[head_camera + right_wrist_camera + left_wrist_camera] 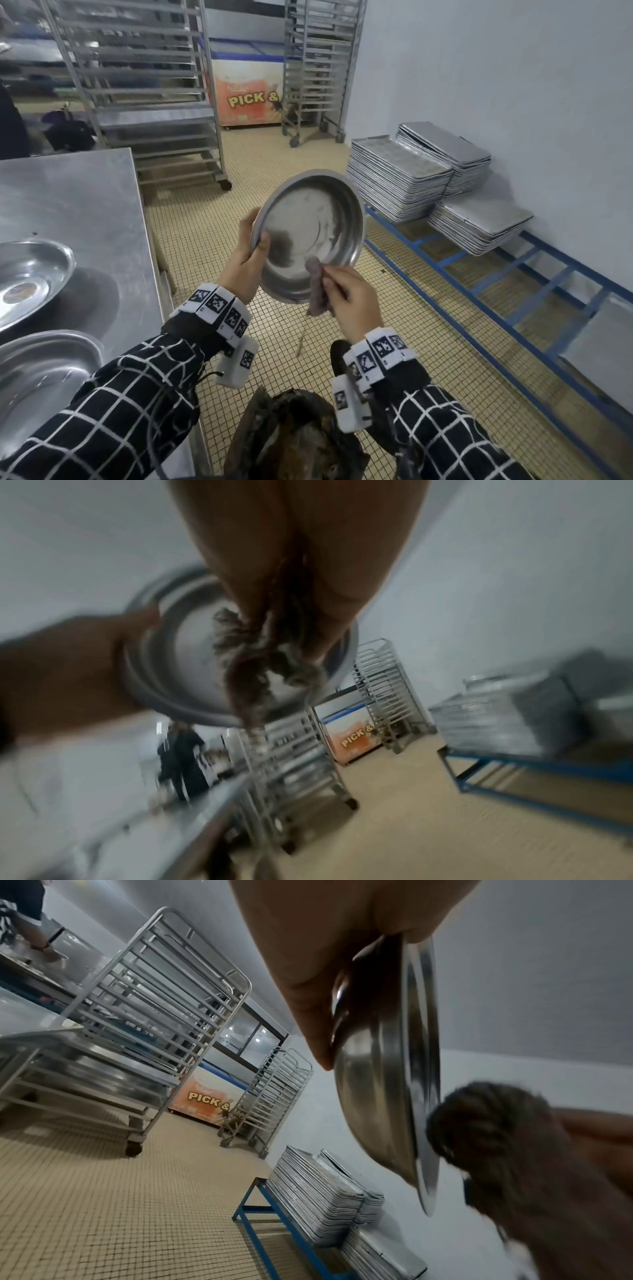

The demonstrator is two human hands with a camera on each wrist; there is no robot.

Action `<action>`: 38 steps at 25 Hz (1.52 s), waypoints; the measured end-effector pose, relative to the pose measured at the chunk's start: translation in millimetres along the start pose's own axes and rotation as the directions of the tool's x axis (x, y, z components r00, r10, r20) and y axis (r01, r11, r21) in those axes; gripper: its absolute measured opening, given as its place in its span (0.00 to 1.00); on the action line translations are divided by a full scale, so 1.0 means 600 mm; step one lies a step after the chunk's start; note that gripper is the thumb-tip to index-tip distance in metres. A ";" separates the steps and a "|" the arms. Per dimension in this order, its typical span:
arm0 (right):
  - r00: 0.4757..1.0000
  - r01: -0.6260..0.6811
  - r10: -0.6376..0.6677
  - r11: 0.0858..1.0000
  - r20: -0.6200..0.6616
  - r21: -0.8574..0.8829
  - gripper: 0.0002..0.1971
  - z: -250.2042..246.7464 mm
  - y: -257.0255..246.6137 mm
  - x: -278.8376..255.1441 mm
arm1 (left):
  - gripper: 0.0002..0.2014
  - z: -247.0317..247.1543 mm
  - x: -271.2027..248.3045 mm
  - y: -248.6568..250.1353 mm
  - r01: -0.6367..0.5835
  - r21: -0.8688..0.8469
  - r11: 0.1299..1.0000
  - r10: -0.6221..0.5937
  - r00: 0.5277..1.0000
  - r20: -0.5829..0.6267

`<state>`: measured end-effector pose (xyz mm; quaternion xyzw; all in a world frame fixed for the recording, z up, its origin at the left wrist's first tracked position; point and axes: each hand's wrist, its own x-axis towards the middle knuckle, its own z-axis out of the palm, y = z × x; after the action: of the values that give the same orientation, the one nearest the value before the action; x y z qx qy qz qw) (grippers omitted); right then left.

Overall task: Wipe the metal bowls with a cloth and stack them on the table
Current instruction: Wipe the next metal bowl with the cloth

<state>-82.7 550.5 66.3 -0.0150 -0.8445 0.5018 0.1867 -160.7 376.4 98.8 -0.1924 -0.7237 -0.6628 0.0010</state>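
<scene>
1. Standing to the person's left, the steel desk (78, 205) carries two metal bowls near its near-left edge: one (30, 274) further back and another (41, 373) closer to the person, side by side and not nested.
2. Held in the air off the desk's right edge, over the tiled floor (274, 342), the third bowl (308, 226) is tipped so its open face looks back at the person.
3. Gripping that bowl's left rim, the left hand (245, 260) has its thumb curled over the lip and its fingers behind the wall.
4. Pinching a bunched grey cloth (315, 284), the right hand (352, 301) presses it on the bowl's lower inside wall, just right of the left hand.
5. Judging from this, wiping is under way; the desk lies to the left, so the left hand is nearer for stacking.
</scene>
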 end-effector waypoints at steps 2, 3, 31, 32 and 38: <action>0.997 0.076 -0.076 0.997 -0.009 -0.022 0.16 0.037 -0.041 -0.004 | 0.18 0.017 -0.004 0.009 -0.024 -0.078 0.997 0.022 1.000 -0.023; 0.989 0.147 -0.147 0.989 0.035 -0.013 0.17 0.054 -0.056 -0.010 | 0.18 0.024 -0.007 0.017 -0.033 -0.120 0.992 0.028 0.999 -0.037; 0.966 -0.259 0.249 0.921 -0.072 -0.290 0.33 -0.051 0.039 0.063 | 0.30 0.013 -0.045 0.018 0.302 -0.135 0.944 -0.301 0.953 0.024; 0.956 -0.294 0.287 0.925 -0.067 -0.239 0.30 -0.061 0.036 0.066 | 0.30 0.008 -0.043 0.015 0.326 -0.144 0.934 -0.325 0.945 0.032; 0.906 -0.368 0.334 0.925 -0.259 -0.095 0.12 -0.058 0.036 0.066 | 0.28 0.010 -0.046 0.014 0.206 -0.101 0.973 -0.215 0.972 -0.094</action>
<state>-111.6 598.7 74.8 -0.2403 -0.8327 0.4606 0.1915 -131.1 374.9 98.9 -0.0795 -0.7082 -0.7004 -0.0403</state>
